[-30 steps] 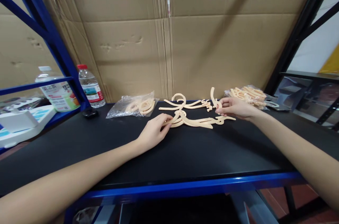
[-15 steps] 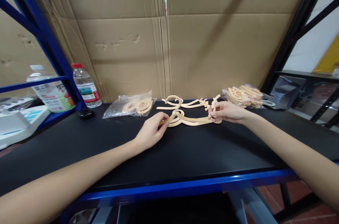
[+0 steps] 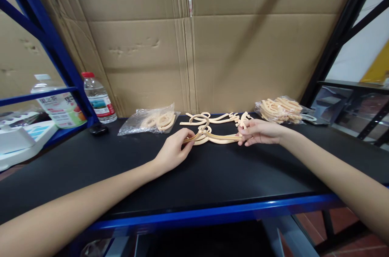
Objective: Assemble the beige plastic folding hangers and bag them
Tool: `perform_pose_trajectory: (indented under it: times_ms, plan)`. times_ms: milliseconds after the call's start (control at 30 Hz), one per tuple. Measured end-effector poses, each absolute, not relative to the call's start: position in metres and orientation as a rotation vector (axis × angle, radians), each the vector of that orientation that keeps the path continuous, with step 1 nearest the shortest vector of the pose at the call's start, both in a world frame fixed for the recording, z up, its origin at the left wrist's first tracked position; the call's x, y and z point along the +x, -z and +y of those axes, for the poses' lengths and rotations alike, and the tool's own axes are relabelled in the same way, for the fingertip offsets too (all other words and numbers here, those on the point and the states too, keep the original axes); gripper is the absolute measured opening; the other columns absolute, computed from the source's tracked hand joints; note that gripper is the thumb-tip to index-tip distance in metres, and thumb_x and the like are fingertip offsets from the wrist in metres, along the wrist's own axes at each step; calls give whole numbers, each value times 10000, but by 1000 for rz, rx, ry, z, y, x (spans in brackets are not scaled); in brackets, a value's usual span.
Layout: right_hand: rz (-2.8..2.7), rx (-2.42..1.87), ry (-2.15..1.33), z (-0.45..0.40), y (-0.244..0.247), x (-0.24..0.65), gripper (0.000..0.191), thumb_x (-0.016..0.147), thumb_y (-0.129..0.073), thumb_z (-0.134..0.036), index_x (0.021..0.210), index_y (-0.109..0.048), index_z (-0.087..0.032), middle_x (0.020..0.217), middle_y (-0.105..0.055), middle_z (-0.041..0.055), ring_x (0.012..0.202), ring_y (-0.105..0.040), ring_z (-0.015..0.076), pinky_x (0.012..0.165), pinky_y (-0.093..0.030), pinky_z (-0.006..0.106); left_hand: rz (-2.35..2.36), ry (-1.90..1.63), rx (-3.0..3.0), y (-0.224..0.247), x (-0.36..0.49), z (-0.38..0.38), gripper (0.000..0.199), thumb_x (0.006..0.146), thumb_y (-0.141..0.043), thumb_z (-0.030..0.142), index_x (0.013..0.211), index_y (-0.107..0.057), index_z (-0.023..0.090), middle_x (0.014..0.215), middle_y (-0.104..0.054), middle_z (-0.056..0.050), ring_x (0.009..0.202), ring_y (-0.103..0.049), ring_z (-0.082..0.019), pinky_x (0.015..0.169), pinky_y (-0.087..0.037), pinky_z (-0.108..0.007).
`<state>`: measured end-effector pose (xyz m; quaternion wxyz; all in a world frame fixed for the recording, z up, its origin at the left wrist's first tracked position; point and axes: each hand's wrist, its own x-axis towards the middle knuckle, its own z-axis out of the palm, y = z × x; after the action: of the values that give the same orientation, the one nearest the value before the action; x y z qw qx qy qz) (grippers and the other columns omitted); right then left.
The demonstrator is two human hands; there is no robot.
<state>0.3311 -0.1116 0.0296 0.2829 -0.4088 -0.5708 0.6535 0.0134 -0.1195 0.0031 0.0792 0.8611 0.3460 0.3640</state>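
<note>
A beige plastic clothes hanger point(image 3: 223, 137), its hook upward, is held just above the black table. My left hand point(image 3: 174, 149) closes round its left arm. At the right end, my right hand point(image 3: 258, 130) pinches a short beige hanger piece point(image 3: 243, 120) against the hanger's arm. The fingers partly hide where the two meet. Just behind and beneath lie more hanger parts point(image 3: 220, 119), including long arms, curved hooks and several small wavy pieces point(image 3: 234, 117) near my right hand.
Behind left lies a clear bag point(image 3: 130, 126) with beige rings; behind right, a bag of hanger parts point(image 3: 279, 110). A red-capped bottle point(image 3: 99, 101) and a black mouse-like object point(image 3: 99, 129) are at the left. Cardboard point(image 3: 136, 54) walls the back.
My right hand has turned slightly and moved in to the left, bringing the short piece down onto the hanger's right end. My left hand has stayed in place.
</note>
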Motion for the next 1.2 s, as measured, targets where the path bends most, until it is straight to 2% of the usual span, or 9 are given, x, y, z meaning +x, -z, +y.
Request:
perform_pose_trajectory:
  times_ms: [267,500,700,900,1200]
  plan:
    - [-1534,-1116,-1771,-113,-32,330,310,712,-768,-317,763,-504,-163,863,-706,94,835,-688,184,709,-543,254,1046,-1100,2624,-4,14,-120,73,871,-473,205,892,-540,184,835,-620,-33,741,-600,-159,681,-513,-282]
    - [-1518,-1140,-1732,-112,-30,329,319,697,-775,-302,751,-495,-160,849,-712,117,775,-698,176,684,-556,238,1027,-1089,2620,-4,14,-119,76,878,-472,207,906,-540,187,856,-618,-35,769,-601,-162,706,-510,-288]
    - [-1504,-1109,-1594,-112,-26,324,242,679,-760,-192,726,-525,-157,718,-678,59,775,-704,201,715,-579,259,1030,-1081,2601,-3,13,-118,101,895,-465,243,929,-543,187,867,-628,-47,793,-613,-176,724,-520,-304]
    - [-1457,-1136,-1477,-112,-24,318,215,711,-728,-118,718,-517,-158,695,-668,60,682,-702,179,667,-601,238,1030,-1092,2606,-2,13,-117,99,897,-471,248,931,-543,189,864,-631,-42,791,-615,-174,712,-511,-296]
    - [-1421,-1116,-1417,-109,-20,316,245,721,-696,-69,738,-478,-179,649,-655,44,645,-697,176,619,-599,229,1059,-1125,2616,-3,13,-118,129,905,-471,242,979,-558,182,876,-645,-40,772,-611,-168,716,-492,-291]
